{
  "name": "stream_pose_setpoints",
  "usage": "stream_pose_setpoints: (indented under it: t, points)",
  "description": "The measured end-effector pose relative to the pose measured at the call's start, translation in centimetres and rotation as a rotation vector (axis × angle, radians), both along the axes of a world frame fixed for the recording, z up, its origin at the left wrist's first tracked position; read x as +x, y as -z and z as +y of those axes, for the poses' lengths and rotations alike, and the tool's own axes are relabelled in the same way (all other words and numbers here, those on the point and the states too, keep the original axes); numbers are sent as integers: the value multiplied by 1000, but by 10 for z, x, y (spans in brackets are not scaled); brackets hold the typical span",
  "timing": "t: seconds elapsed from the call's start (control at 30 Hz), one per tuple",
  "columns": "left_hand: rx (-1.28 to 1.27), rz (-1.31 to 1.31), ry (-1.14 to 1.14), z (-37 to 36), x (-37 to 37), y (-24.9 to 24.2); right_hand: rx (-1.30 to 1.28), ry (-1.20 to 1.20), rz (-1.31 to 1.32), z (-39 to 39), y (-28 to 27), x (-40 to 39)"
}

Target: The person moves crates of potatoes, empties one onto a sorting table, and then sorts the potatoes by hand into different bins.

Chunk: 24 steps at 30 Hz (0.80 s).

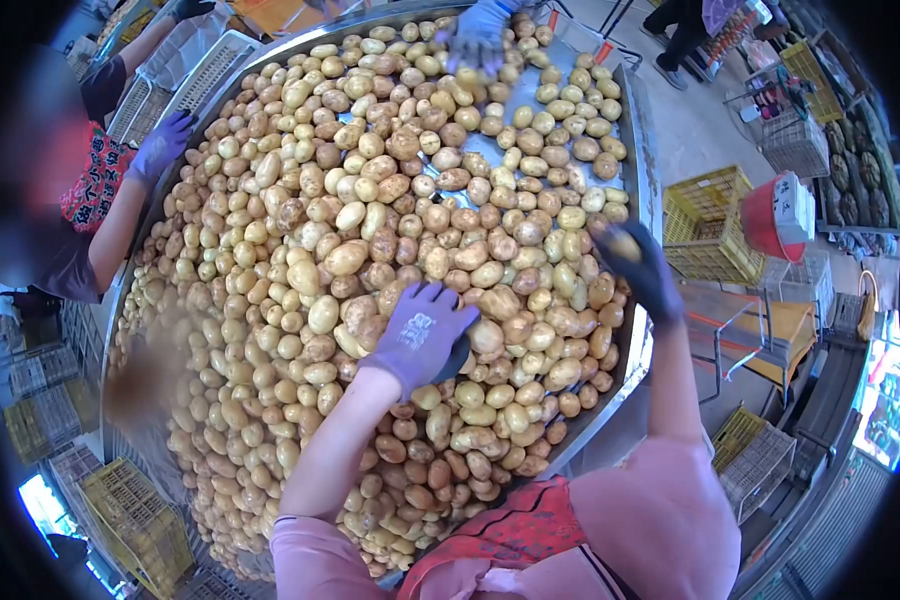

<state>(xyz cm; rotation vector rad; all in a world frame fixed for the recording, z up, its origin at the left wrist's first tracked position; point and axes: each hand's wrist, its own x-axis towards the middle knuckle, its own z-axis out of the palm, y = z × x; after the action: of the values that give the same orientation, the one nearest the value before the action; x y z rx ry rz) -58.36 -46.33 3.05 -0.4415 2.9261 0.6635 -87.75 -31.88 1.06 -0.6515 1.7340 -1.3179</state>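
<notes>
A wide metal table (642, 150) bears a thick layer of potatoes (345, 258). My left hand (425, 330), in a purple glove, lies over the potatoes near the middle, its fingers spread across them. In a dark glove, my right hand (638, 265) is at the table's right edge, with its fingers curled round a potato (625, 246). Something dark shows beneath my left palm; what it is cannot be made out.
A co-worker's gloved hand (162, 143) rests at the left rim, another (477, 42) reaches in at the top. Yellow crates (708, 222) and a red bucket (767, 218) stand right of the table. More crates (135, 510) are at lower left.
</notes>
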Motion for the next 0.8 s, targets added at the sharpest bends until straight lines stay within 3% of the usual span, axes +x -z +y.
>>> stream_pose_setpoints:
  t: [0.03,0.07,0.1,0.13,0.17,0.23,0.27,0.3,0.37,0.4,0.43,0.5,0.53,0.63,0.67,0.7,0.8]
  points:
    - [1,0,0,-1,0,-7,239,78,106,50,-17,4]
    - [89,-48,51,-3,0,-19,178,64,-26,120,5,-7]
    - [178,-98,99,-6,0,-28,234,240,-146,185,12,-2]
    - [314,-73,68,-18,-4,-29,408,107,-187,232,0,-4]
    - [316,-79,65,-27,-11,-27,574,233,-217,278,4,3]
    - [-18,-16,-45,-49,-27,-17,1386,-308,184,324,4,-2]
    - [-160,-57,-65,-61,-37,-3,1413,-248,406,321,2,1]
    - [-301,-97,-86,-72,-49,9,1430,-186,630,309,-1,5]
    - [-295,-282,-161,-88,-79,7,902,71,721,217,3,5]
    - [-290,-275,-168,-100,-81,19,547,70,819,173,23,3]
    - [-345,-273,-245,-114,-78,39,387,-56,790,108,17,10]
    - [-595,-335,-286,-138,-55,51,-20,-297,1037,-13,31,15]
    - [-546,-294,-403,-144,-42,39,-166,-363,1132,-63,40,14]
    - [-317,-227,-557,-180,-3,37,-43,-517,1428,-200,71,6]
    - [-254,-188,-466,-185,6,33,34,-595,1486,-236,85,1]
    - [-253,-195,-473,-177,8,28,257,-629,1358,-258,71,11]
    - [-471,-260,-335,-126,10,15,293,-638,1188,-292,86,-2]
